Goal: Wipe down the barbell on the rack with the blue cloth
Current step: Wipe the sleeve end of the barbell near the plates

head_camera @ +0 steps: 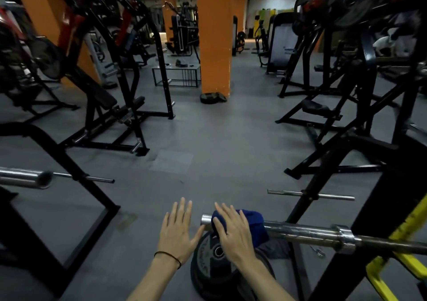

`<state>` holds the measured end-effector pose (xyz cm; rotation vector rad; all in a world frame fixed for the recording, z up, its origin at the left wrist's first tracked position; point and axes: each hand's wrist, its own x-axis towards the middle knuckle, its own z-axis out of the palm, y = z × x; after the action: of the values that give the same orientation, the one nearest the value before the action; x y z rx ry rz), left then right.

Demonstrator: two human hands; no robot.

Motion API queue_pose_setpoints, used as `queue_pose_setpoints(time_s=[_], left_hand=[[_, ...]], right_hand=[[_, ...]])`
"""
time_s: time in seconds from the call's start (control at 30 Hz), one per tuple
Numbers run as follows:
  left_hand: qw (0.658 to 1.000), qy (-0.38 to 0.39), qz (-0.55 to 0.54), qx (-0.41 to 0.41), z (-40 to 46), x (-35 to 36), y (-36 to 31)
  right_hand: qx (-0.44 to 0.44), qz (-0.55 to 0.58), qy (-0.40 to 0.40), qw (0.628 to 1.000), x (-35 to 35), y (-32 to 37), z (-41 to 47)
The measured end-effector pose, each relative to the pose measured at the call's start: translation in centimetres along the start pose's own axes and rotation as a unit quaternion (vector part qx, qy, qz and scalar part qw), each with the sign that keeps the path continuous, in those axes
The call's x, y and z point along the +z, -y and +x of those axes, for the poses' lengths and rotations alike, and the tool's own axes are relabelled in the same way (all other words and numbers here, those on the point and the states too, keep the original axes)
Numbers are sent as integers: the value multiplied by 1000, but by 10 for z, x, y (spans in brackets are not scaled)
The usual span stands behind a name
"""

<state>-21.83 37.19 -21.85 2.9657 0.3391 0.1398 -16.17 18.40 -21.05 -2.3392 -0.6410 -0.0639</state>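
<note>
My right hand (233, 236) lies over the blue cloth (250, 225), which is draped on the end sleeve of the barbell (307, 232); the fingers are long and only lightly bent, pressing the cloth down onto the steel, not clenched around it. My left hand (179, 231) hovers just beside the bar's open end, fingers straight and spread, holding nothing, its thumb near the sleeve tip. The barbell runs to my right past its collar (345, 238) toward the black and yellow rack (392, 238). Weight plates (215, 266) lie on the floor (208, 138) directly beneath the sleeve end. Risks from here, as I judge them: the cloth is pressed, not wrapped, so a fast stroke toward the tip can push it off the end and drop it onto the plates. A flat palm also cleans only the top of the sleeve, leaving the underside untouched. Heavy downward pressure at the free end could tip or roll the bar on its supports.
</note>
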Motion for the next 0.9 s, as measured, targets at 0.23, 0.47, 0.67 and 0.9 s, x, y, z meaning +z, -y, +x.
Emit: queue_pose_setpoints(time_s=[0.23, 0.47, 0.67, 0.9], left_hand=[[999, 11, 30, 8, 17, 8, 32], [999, -9, -21, 24, 30, 20, 55], [998, 3, -50, 45, 29, 26, 58], [996, -27, -74, 47, 9, 24, 62]], right_hand=[[-73, -125, 7, 989, 46, 21, 5], [52, -201, -128, 970, 35, -19, -20], [-189, -333, -12, 924, 83, 12, -19], [-55, -181, -129, 973, 71, -6, -33]])
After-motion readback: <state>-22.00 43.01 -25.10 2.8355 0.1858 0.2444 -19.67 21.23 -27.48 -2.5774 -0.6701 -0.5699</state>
